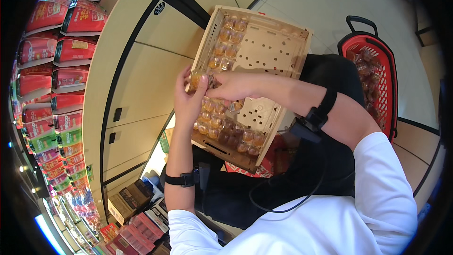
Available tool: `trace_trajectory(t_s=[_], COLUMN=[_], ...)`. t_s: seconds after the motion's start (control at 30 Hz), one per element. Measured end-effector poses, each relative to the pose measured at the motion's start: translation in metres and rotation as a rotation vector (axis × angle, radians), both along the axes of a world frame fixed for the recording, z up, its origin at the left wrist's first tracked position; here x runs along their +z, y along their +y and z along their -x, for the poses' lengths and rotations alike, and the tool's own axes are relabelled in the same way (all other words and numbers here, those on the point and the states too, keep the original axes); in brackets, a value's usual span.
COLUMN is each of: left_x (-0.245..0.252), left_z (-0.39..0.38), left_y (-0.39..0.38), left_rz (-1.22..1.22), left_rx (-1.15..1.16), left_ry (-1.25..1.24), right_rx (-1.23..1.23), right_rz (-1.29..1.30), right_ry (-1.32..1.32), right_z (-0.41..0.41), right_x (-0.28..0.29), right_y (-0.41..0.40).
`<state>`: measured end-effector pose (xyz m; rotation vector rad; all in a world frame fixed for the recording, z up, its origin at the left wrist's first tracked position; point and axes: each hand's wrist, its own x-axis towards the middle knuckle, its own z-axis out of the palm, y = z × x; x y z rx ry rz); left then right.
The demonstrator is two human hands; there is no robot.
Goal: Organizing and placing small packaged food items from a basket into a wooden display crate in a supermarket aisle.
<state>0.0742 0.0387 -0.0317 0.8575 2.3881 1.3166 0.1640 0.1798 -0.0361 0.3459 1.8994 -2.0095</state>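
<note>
A beige plastic crate stands tilted before me, with rows of small, clear-wrapped golden cakes along its left side. More wrapped cakes fill the near end, some of them darker. My left hand is at the crate's left wall, thumb and fingers around a wrapped yellow cake. Reaching across the crate, my right hand pinches a clear-wrapped piece beside the left thumb. Its fingers partly hide that piece. Another wrapped cake lies just below the right hand.
A red shopping basket with a black handle holds many wrapped brown pieces on the right. Pale cabinets run along the left, below shelves of red packaged drinks. Cartons are stacked at the lower left. A black cable crosses my lap.
</note>
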Motion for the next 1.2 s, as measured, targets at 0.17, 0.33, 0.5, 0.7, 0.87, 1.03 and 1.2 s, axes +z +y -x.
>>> trace_trajectory(t_s=[0.17,0.33,0.5,0.7,0.87,1.03,1.2], left_x=[-0.004,-0.012,-0.018,-0.057,-0.131,-0.163,-0.190], left_z=[0.032,0.022,-0.002,-0.005,-0.018,-0.031,-0.030], left_y=[-0.028,-0.025,-0.007,-0.009,-0.032,-0.038,-0.047], left_rz=[0.059,0.000,0.166,0.448,0.794,0.953,1.060], left_rx=[-0.333,-0.308,-0.252,-0.221,-0.327,-0.301,-0.307], left_ry=[-0.067,-0.275,0.145,0.154,0.230,0.142,0.166], right_rx=[0.193,-0.087,-0.216,-0.210,-0.218,-0.255,-0.231], right_rz=[-0.111,-0.209,-0.258,-0.445,-0.375,-0.361,-0.397], right_ry=[-0.060,0.118,0.160,0.129,0.086,0.169,0.194], right_z=[-0.006,0.008,0.011,0.007,0.002,0.004,0.005], right_x=[0.018,-0.027,-0.037,-0.020,-0.003,-0.013,-0.012], right_y=[0.002,0.004,0.004,0.013,0.015,0.013,0.011])
